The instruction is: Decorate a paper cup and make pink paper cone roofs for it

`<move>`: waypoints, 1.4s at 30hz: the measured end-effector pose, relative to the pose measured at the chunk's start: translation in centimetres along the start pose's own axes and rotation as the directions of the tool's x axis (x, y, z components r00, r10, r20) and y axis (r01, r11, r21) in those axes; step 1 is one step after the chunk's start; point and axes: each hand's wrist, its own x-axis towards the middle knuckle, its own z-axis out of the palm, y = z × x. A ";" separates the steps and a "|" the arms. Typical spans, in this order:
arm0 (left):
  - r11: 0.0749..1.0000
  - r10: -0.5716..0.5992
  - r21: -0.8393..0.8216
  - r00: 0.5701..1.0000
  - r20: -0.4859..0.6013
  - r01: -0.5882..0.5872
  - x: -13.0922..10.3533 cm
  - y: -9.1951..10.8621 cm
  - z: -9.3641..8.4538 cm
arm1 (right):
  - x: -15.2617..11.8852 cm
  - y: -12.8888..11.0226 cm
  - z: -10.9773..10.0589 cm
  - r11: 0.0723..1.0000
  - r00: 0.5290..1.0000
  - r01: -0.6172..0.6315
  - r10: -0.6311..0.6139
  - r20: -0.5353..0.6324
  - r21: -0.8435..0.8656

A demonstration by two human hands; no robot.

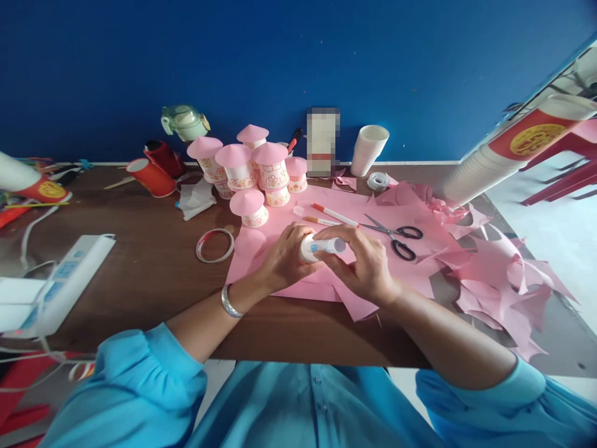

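My left hand point(291, 252) is closed around a small white cylinder point(321, 247) with a blue mark and a greyish round end. The fingers of my right hand point(364, 261) pinch the cylinder near that end. Its exact kind is partly hidden by my fingers. Both hands are above a pink paper sheet point(298, 289). Beyond them stand several small towers point(233, 168) made of white cups with drawn patterns and pink cone roofs. A short tower point(255, 218) is nearest my left hand. Two markers point(333, 215) and black-handled scissors point(392, 233) lie just past my right hand.
Pink paper scraps point(504, 280) cover the table's right side, near a tall cup stack point(480, 165). A shorter cup stack point(368, 152) and tape roll point(378, 182) are behind. Left are another tape roll point(214, 246), a red cup point(152, 178) and a power strip point(69, 280).
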 end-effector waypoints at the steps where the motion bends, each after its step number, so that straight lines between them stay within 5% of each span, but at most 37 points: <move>1: 1.000 -0.004 -0.002 1.000 0.004 0.004 -0.1 -0.1 0.1 | 0.0 0.1 0.0 1.000 1.000 0.020 -0.020 0.013 0.011; 13: 0.998 0.042 0.054 0.998 0.042 -0.044 -0.4 0.6 -0.1 | 0.5 0.3 0.0 0.997 0.999 0.017 -0.019 -0.028 -0.079; 22: 0.994 0.012 0.105 0.997 0.077 -0.020 0.1 1.6 -0.9 | 0.8 1.3 -0.5 0.963 0.970 -0.221 0.200 -0.137 -0.157; 30: 0.991 0.053 0.121 0.998 0.027 -0.056 -0.4 0.8 0.0 | 0.4 0.0 -0.2 0.997 1.000 0.019 -0.019 0.004 -0.070; 42: 0.994 0.021 0.107 0.997 0.079 -0.030 0.0 1.4 -0.7 | 0.6 1.0 -0.4 0.992 0.990 -0.100 0.091 -0.107 -0.079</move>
